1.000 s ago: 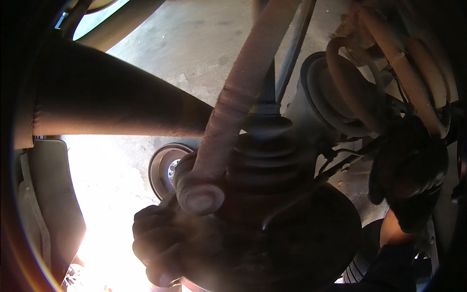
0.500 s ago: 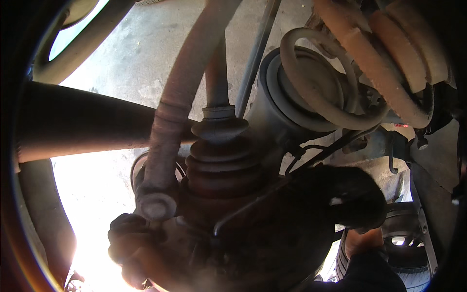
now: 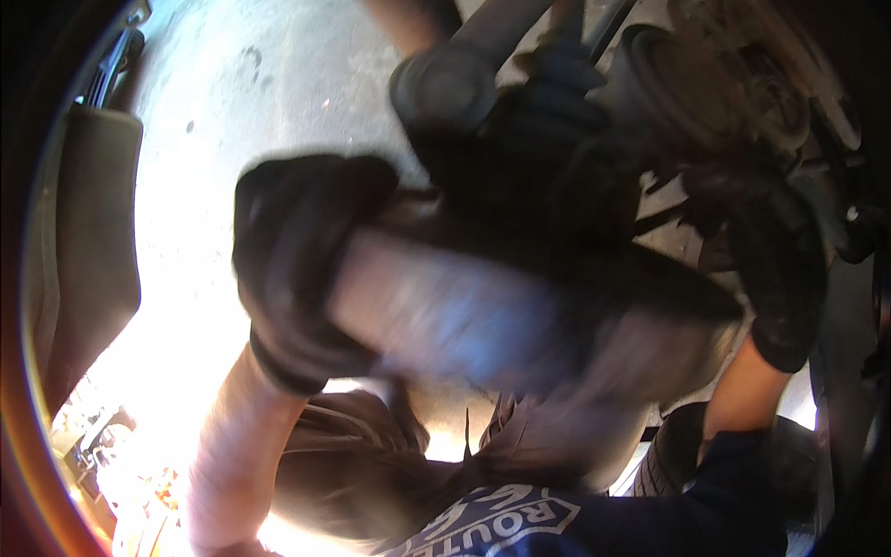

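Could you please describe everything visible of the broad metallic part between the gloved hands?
The broad metallic part looks greyish, with a bluish sheen and curved face, all blurred. It shows below the dark assembly, sloping down to the right. The gloved left hand touches its left end; contact from the right hand is unclear.

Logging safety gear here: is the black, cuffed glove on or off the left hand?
On: the black, cuffed glove covers the left hand, stopping at the bare forearm.

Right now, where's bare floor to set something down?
Bare floor shows upper left, between the grey panel and the left hand, partly washed out by glare. Crowded: right side, from the ribbed boot to the right hand.
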A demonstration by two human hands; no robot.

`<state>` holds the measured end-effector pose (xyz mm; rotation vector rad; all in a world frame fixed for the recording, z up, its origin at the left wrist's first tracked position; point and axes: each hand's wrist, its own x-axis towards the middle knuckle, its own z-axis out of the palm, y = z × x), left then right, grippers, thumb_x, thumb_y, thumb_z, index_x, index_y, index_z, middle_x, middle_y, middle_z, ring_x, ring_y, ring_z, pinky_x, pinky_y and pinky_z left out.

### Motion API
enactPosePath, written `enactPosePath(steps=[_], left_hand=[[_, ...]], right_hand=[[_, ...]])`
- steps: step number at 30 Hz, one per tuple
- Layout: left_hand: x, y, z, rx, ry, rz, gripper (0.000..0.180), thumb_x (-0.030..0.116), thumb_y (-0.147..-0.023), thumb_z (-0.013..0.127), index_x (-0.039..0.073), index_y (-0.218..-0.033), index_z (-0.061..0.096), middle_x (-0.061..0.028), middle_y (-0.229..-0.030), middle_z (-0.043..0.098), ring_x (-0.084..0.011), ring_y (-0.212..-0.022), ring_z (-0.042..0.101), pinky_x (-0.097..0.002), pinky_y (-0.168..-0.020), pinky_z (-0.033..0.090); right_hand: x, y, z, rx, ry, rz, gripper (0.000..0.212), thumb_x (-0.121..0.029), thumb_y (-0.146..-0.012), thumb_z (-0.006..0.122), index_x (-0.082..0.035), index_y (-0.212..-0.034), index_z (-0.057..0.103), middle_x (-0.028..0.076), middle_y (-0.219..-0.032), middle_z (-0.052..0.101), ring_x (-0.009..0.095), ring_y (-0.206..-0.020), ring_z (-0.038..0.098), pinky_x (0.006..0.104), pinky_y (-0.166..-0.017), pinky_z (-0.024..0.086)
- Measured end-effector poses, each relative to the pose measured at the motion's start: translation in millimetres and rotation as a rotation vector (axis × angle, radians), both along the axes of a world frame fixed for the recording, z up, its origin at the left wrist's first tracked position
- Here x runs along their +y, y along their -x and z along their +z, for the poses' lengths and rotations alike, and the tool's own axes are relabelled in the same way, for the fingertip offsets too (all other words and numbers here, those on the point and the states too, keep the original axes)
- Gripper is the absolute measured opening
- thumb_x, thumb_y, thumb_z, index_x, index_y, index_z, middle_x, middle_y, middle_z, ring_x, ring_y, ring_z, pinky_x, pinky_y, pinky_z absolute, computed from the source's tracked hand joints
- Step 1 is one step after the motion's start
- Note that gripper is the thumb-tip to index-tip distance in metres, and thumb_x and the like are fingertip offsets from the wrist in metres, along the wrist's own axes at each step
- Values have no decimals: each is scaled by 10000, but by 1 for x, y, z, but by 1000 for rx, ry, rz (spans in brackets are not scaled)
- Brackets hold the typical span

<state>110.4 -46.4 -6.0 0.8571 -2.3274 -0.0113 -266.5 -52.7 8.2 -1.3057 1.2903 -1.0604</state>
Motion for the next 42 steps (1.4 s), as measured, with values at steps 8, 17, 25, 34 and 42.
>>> enactPosePath(steps=[8,17,25,34,42], left_hand=[[-29,1,6,-57,110,-138,545,54,-863,722,210,-1381,659,-145,-1260,743,-356,-1066,727,-458,-941,583],[-72,3,36,-220,178,-423,591,19,-859,723,231,-1407,661,-144,-1284,743,-360,-1080,726,-457,-952,580],[-99,7,50,-270,188,-633,629,-30,-863,680,253,-1425,671,-154,-1313,741,-370,-1105,727,-453,-959,583],[-92,2,56,-235,132,-576,489,15,-898,686,56,-1386,692,-150,-1251,752,-249,-1006,686,-346,-926,550],[-48,7,49,250,-840,-372,580,19,-920,735,-58,-1470,569,-158,-1273,740,-222,-1006,733,-297,-926,588]], right_hand=[[0,-20,12,380,298,108,280,-28,-977,710,23,-1252,719,118,-1108,750,184,-958,713,323,-894,575],[1,-38,45,842,569,243,293,-34,-967,732,9,-1257,731,116,-1137,763,182,-986,720,328,-915,580],[-9,-53,82,1015,612,397,305,-40,-959,752,-3,-1261,742,114,-1162,774,180,-1012,727,332,-934,585],[-27,-49,80,967,744,560,319,-46,-949,774,-17,-1266,754,112,-1191,787,178,-1040,734,337,-955,590],[-60,-14,36,642,1076,609,343,-76,-955,761,-5,-1289,723,131,-1216,766,219,-1072,717,352,-997,574]])
